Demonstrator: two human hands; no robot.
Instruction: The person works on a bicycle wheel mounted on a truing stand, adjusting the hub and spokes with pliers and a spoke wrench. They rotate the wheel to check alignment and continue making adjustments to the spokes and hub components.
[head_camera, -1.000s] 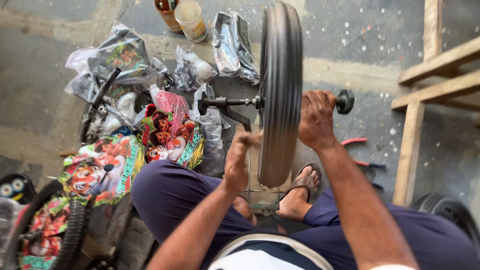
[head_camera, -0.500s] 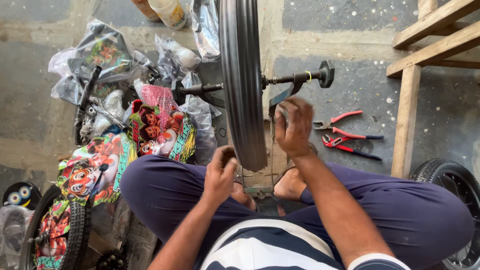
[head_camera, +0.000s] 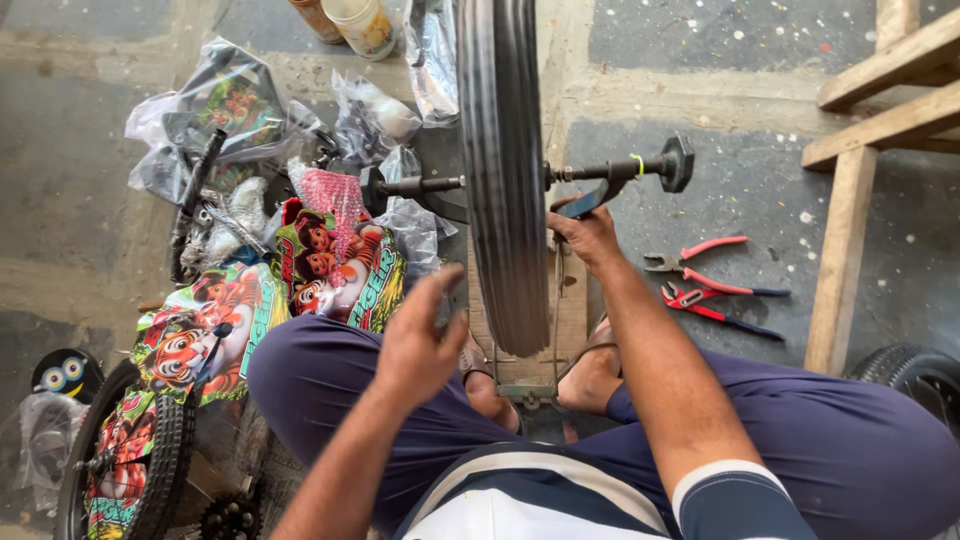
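Note:
A black bicycle wheel (head_camera: 503, 170) stands upright on a stand, its axle (head_camera: 600, 170) running left to right through it. My right hand (head_camera: 585, 232) rests at the wheel's right side just under the axle, fingers bent against the stand arm. My left hand (head_camera: 420, 340) hovers open in the air to the left of the tyre, holding nothing, fingers spread and slightly blurred. I sit with both knees apart and my sandalled feet (head_camera: 590, 375) on the wooden base (head_camera: 575, 300) below the wheel.
Red-handled pliers (head_camera: 700, 262) and cutters (head_camera: 715, 305) lie on the floor to the right. A wooden frame (head_camera: 850, 200) stands at the far right with a small tyre (head_camera: 915, 375) below it. Plastic bags (head_camera: 215, 110), colourful bike parts (head_camera: 335, 265) and another wheel (head_camera: 130, 460) crowd the left.
My left hand has dropped away from the tyre and opened. My right hand has slid from the tyre's rim down to the stand arm under the axle. The view shifted.

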